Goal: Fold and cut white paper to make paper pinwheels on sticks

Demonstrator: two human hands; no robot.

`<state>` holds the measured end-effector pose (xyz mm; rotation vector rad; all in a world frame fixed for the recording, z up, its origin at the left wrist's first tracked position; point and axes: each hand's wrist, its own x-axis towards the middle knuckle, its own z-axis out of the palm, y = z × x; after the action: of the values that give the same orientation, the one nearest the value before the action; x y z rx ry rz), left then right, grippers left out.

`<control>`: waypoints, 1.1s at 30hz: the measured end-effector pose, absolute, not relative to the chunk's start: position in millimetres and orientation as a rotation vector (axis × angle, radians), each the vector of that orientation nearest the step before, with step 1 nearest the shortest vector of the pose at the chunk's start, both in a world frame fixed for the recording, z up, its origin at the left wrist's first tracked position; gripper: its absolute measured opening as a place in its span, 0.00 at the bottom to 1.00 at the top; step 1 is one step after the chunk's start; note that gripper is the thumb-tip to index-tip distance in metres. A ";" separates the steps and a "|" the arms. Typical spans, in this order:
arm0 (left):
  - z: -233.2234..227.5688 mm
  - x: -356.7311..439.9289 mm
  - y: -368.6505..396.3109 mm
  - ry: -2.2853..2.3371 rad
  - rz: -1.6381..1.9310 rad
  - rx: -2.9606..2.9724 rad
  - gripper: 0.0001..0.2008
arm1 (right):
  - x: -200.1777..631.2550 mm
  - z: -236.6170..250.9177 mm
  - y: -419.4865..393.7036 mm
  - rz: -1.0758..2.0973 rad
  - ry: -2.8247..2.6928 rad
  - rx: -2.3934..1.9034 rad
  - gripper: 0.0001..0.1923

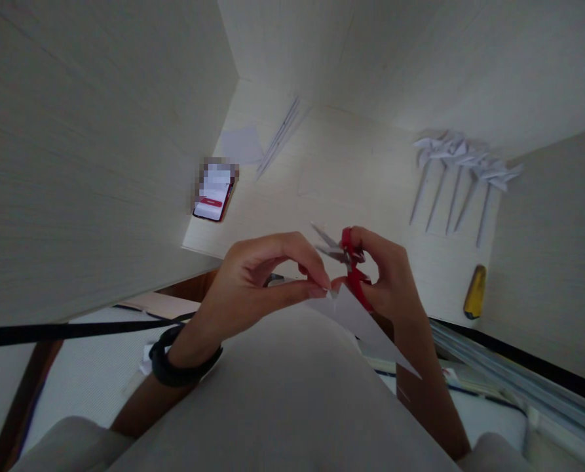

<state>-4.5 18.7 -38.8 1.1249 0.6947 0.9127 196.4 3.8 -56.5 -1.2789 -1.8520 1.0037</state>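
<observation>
My left hand (267, 278) pinches the edge of a piece of white paper (365, 328) between thumb and fingers, near my body. The paper hangs down to the right, ending in a pointed corner by my right forearm. In my right hand (385, 272) are red-handled scissors (348, 259), their blades parted and pointing up and left, apart from the paper. A right fingertip is close to the pinched edge; whether it touches the paper I cannot tell.
A phone (215, 191) with its screen lit, a paper square (242, 145) and several thin sticks (278, 136) lie at the left on the table (341, 177). Several paper pinwheels (462, 157) on sticks rest at the right, above a yellow-handled cutter (475, 292). Panels enclose the table.
</observation>
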 end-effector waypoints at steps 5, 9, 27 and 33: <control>-41.1 -6.6 17.8 0.681 0.972 1.151 0.05 | 197.3 -45.2 -1.6 0.841 -2.061 -1.188 0.10; -43.0 -7.3 17.3 0.652 0.988 1.137 0.03 | 200.7 -42.2 -4.6 0.774 -2.098 -1.159 0.10; -35.2 -1.9 24.2 0.937 0.675 1.197 0.04 | 189.8 -44.1 -6.5 1.425 -1.138 -1.190 0.12; -46.7 1.5 27.1 0.995 0.628 1.166 0.02 | 181.4 -43.1 -4.2 1.567 -1.212 -1.253 0.17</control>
<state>1.5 27.1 -46.7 1.1655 0.9950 0.6276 181.4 -4.2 -43.1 -1.2529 -1.2120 1.5665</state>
